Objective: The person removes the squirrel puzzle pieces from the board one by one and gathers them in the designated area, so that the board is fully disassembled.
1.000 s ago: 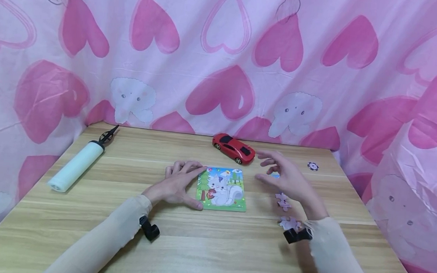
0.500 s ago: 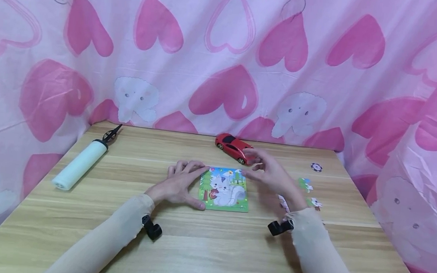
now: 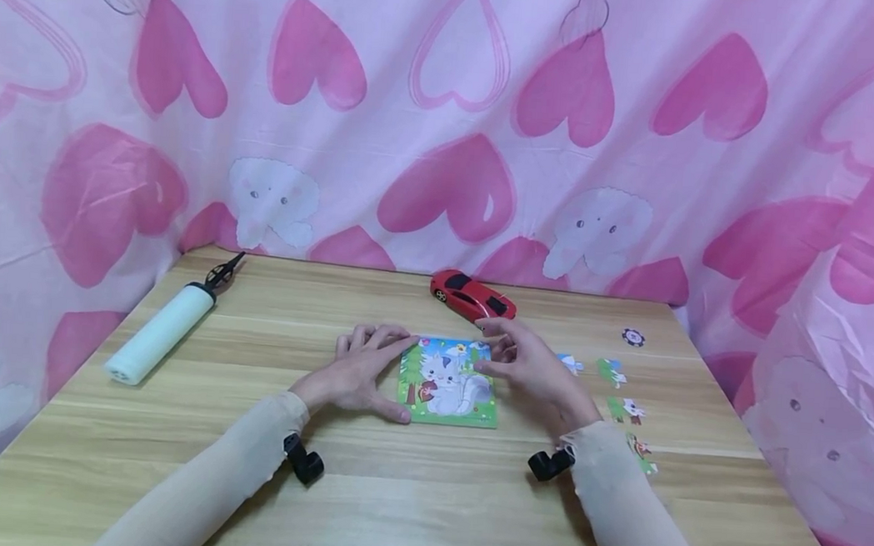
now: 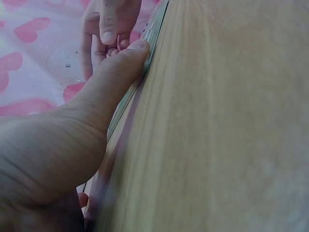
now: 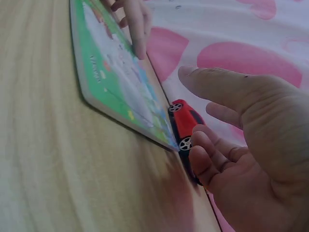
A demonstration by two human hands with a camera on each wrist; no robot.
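Observation:
A square picture board (image 3: 449,382) with a white squirrel and green border lies flat on the table. My left hand (image 3: 359,367) rests at its left side, the thumb at the near left corner and the index finger at the far left corner. In the left wrist view, the left thumb (image 4: 120,67) lies on the board's edge. My right hand (image 3: 536,367) hovers over the board's right side. Its fingers (image 5: 207,154) are loosely bent and hold nothing. In the right wrist view, the board (image 5: 104,92) lies apart from that hand.
A red toy car (image 3: 473,296) stands behind the board. Several jigsaw pieces (image 3: 627,410) lie to the right, some partly hidden by the right arm. A round chip (image 3: 633,338) sits farther back. At the left lies a pale hand pump (image 3: 163,334). A pink heart-print curtain (image 3: 442,181) hangs behind.
My right hand has moved left from the jigsaw pieces to the board's right side, uncovering several pieces and the car's rear. The left hand stays at the board's left edge.

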